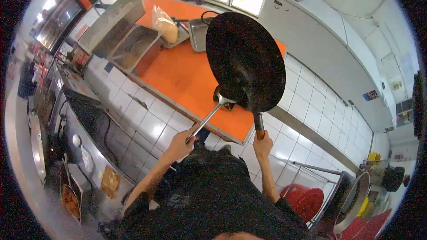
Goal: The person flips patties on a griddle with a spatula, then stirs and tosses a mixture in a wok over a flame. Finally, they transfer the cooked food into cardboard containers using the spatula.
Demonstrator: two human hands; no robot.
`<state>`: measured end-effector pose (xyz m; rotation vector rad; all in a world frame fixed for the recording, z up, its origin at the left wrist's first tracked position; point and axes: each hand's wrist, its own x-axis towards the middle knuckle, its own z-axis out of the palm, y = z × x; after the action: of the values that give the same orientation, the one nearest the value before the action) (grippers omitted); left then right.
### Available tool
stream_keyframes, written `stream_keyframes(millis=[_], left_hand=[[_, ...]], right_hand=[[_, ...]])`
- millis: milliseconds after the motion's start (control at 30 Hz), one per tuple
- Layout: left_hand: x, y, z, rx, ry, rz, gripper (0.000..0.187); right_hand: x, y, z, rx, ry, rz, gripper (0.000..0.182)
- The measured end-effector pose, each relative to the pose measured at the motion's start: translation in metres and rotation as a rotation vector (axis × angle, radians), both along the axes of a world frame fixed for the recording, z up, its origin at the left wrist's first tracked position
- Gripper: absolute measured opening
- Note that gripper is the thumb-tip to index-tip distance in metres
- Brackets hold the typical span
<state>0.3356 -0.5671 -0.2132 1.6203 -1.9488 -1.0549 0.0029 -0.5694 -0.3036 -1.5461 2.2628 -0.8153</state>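
Note:
My right hand (262, 146) is closed around the handle of a large black wok (253, 58). The wok is tilted above the orange tabletop (178, 75), its dark inside turned towards me. In my left hand (180, 144) is a long metal wok spatula (207, 122), gripped near the end of its handle. The spatula's flared head meets the lower left rim of the wok. Below that rim a dark rounded object shows in part on the orange surface; the wok and spatula hide most of it.
Steel trays (135, 46) and a bag of pale food (164, 26) stand on the table's far side. A cooking range (89, 124) runs along my left, with a pan of reddish-brown food (70, 200). A white chest freezer (307, 22) is at right; a red stool (304, 202) sits behind right.

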Motion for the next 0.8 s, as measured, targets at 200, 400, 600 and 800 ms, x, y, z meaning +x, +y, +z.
stream_keyframes(millis=[200, 400, 600, 800], left_hand=[[-0.043, -0.036, 0.015, -0.162, 0.356, 0.14, 0.049], [-0.114, -0.105, 0.041, -0.3, 0.656, 0.154, 0.05], [-0.149, -0.09, 0.028, -0.278, 0.662, 0.12, 0.051], [-0.097, -0.044, -0.007, -0.087, 0.527, -0.115, 0.047]], right_hand=[[0.009, -0.001, 0.023, 0.058, -0.163, 0.029, 0.02], [0.036, -0.001, 0.018, 0.037, -0.456, -0.001, 0.025], [0.034, 0.005, 0.005, 0.01, -0.354, 0.013, 0.017], [0.033, -0.006, 0.008, 0.009, -0.44, -0.007, 0.022]])
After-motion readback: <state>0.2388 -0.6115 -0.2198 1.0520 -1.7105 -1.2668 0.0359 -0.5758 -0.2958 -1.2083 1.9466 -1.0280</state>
